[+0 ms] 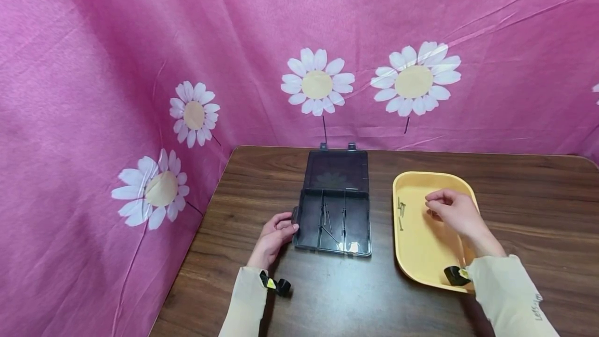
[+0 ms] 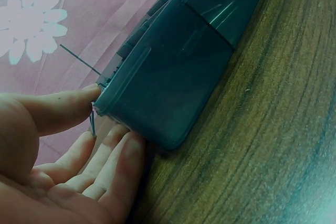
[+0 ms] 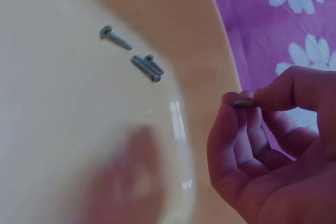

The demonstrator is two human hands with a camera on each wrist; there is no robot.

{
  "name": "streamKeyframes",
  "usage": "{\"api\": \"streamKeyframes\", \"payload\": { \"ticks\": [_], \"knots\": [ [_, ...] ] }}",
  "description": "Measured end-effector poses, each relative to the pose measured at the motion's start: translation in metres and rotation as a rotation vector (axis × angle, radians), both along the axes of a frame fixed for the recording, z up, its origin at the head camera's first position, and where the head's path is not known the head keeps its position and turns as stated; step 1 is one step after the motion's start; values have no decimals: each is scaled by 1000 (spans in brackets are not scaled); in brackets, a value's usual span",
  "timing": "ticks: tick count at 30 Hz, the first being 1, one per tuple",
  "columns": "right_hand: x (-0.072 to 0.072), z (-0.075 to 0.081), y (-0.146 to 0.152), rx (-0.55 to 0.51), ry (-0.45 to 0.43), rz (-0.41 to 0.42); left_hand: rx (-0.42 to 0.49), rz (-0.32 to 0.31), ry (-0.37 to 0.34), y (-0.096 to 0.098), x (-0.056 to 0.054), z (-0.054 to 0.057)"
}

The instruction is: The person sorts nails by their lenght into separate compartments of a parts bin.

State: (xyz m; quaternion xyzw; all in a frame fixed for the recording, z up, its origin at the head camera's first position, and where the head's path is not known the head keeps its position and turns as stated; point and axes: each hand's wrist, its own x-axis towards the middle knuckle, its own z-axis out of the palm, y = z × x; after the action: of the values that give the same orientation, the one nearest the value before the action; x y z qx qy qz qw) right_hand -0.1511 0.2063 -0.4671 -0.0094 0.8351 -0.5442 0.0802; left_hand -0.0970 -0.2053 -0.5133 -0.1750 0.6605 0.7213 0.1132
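My right hand (image 1: 451, 212) is above the yellow tray (image 1: 421, 264). In the right wrist view, its thumb and forefinger pinch a small screw (image 3: 244, 104). Several loose screws (image 3: 144, 66) lie on the tray floor, along its left side in the head view. To the left stands a dark see-through plastic compartment box (image 1: 306, 222) with its lid (image 1: 337, 170) folded back. Long thin screws (image 1: 326, 215) lie in its middle compartment and near the right divider. My left hand (image 1: 273, 238) holds the box's left edge, thumb at the rim and fingers against the side.
Both containers stand on a brown wood-grain table (image 1: 327, 295). A pink curtain (image 1: 252, 66) with white daisies hangs behind the table and along its left side. Black wrist cameras (image 1: 282, 287) are strapped at both sleeves, the right one over the tray's near edge.
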Motion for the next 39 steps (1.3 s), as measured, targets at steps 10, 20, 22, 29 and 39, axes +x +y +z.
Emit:
{"api": "streamKeyframes", "payload": {
  "ticks": [10, 20, 22, 29, 39],
  "knots": [
    [2, 6, -6, -147, 29, -13, 11, -1, 8, 0, 0, 0],
    [5, 15, -18, -544, -1, -24, 10, -3, 10, -1, 0, -1],
    [5, 16, -21, -589, -3, -25, 11, -2, 10, -1, 0, -1],
    [4, 23, -32, -687, -32, -46, 13, -3, 12, -1, -1, -2],
    [2, 26, -45, -799, -81, -29, 26, 3, 20, -2, -1, -4]
  ]
}}
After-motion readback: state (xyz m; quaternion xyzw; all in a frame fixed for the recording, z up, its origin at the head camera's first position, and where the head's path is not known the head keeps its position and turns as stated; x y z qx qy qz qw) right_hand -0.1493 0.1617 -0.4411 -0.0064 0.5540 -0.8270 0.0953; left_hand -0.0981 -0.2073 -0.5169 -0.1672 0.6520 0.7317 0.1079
